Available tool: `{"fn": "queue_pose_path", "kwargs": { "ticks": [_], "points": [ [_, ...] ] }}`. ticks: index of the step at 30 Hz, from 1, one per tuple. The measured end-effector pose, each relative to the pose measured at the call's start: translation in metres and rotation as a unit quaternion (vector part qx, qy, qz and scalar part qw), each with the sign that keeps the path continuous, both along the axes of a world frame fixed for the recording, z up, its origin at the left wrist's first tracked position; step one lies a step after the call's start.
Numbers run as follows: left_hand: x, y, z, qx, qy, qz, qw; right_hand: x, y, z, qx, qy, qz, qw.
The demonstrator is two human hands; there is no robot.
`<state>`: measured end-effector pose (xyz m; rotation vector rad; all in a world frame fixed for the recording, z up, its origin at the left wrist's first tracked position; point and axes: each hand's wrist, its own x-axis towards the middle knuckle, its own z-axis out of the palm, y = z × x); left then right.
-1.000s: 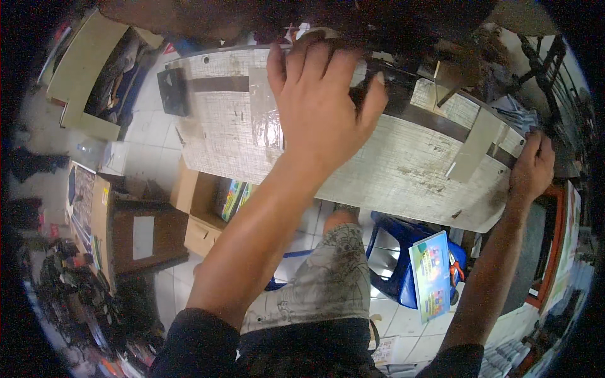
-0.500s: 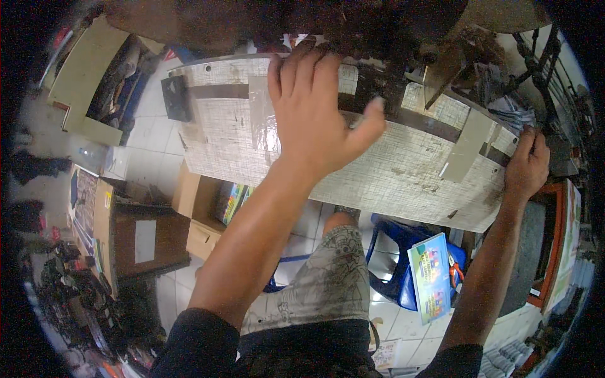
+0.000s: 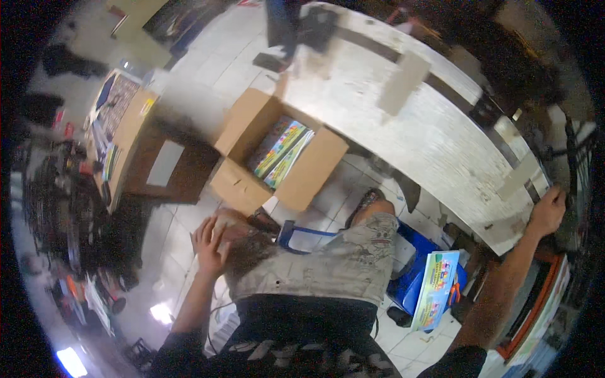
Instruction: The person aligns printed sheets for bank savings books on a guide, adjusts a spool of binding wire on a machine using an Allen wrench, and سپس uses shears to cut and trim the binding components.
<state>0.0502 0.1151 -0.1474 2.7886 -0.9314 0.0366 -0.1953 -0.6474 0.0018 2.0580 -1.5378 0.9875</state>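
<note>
A long white board [image 3: 372, 88], worn and grid-patterned, with a dark strip and beige patches along its far side, slants across the upper right. Its right end is by my right hand [image 3: 547, 213], whose fingers are curled over the edge there. My left hand [image 3: 211, 244] hangs beside my left knee, fingers apart, with nothing in it. Right of that knee is an open cardboard box [image 3: 312, 170] holding colourful printed booklets [image 3: 285, 151]. Below the board's right part, a blue plastic stool [image 3: 403, 277] carries a light-blue printed sheet [image 3: 436, 286] and orange-handled pliers [image 3: 454, 293].
A brown wooden cabinet [image 3: 135, 157] with papers on top stands at the left. Dark clutter [image 3: 50, 208] fills the far left. An orange-framed panel [image 3: 535, 302] leans near my right forearm. White floor tiles [image 3: 173, 252] show between these things.
My left hand has come off the board and dropped down to the left, beside my knee. My right hand stays at the board's right end. The view has swung left, showing more of the box.
</note>
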Motion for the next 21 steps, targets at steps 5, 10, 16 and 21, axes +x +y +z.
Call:
{"fn": "queue_pose_path", "kwargs": {
  "ticks": [5,10,16,21],
  "points": [
    [-0.083,0.079,-0.049,-0.216,0.216,0.079,0.949,0.002,0.005,-0.001,0.055,0.01,-0.013,0.998],
    [-0.098,0.092,-0.088,-0.353,0.341,0.276,0.826,-0.023,-0.036,-0.007,0.027,0.143,0.023,0.989],
    [-0.09,0.121,-0.082,-0.266,0.258,0.327,0.87,-0.035,-0.073,-0.009,-0.084,0.226,0.065,0.968],
    [0.002,0.11,0.051,-0.506,-0.113,0.326,0.79,-0.025,-0.04,0.003,-0.081,0.319,-0.075,0.941]
  ]
}}
